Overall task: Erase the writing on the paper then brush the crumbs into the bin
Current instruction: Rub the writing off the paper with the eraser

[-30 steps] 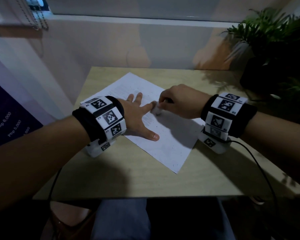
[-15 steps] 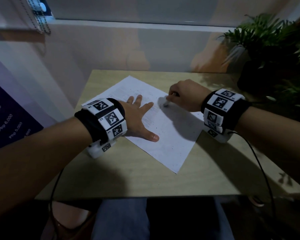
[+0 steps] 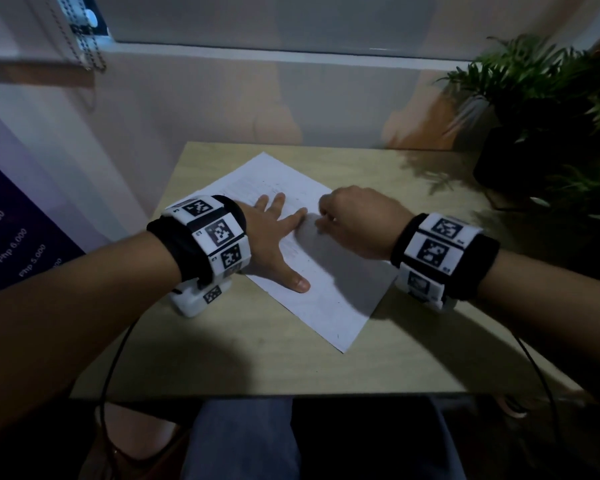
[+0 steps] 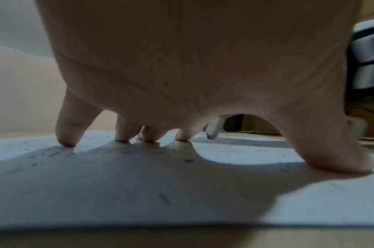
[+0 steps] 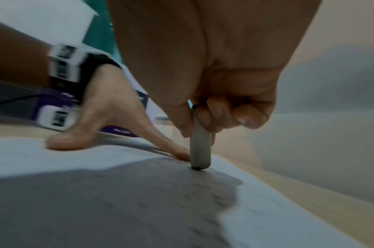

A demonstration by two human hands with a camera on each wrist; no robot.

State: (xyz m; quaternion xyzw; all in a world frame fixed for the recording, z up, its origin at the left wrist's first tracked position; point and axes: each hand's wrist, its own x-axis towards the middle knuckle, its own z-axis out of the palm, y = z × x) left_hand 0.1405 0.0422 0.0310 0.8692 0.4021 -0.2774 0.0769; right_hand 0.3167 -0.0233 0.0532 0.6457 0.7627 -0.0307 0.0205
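Note:
A white sheet of paper (image 3: 329,289) lies at a slant on the light wooden table (image 3: 222,348). My left hand (image 3: 274,233) is spread flat on it, and the fingertips (image 4: 67,142) press the sheet (image 4: 139,184) down. My right hand (image 3: 357,220) pinches a grey-white eraser (image 5: 199,147), whose lower end touches the paper (image 5: 266,201) right beside my left index finger. From under the left palm, the eraser (image 4: 213,129) shows past the fingers. Dark eraser crumbs (image 4: 189,160) are scattered over the sheet. No bin is in view.
A dark potted plant (image 3: 548,133) stands at the table's far right corner. A wall and window sill (image 3: 257,57) close off the back. A purple sign (image 3: 11,244) hangs on the left. Cables run from both wristbands over the table's near edge.
My right hand went away from the left index finger with the eraser, then came back beside it. The left hand has stayed pressed on the paper.

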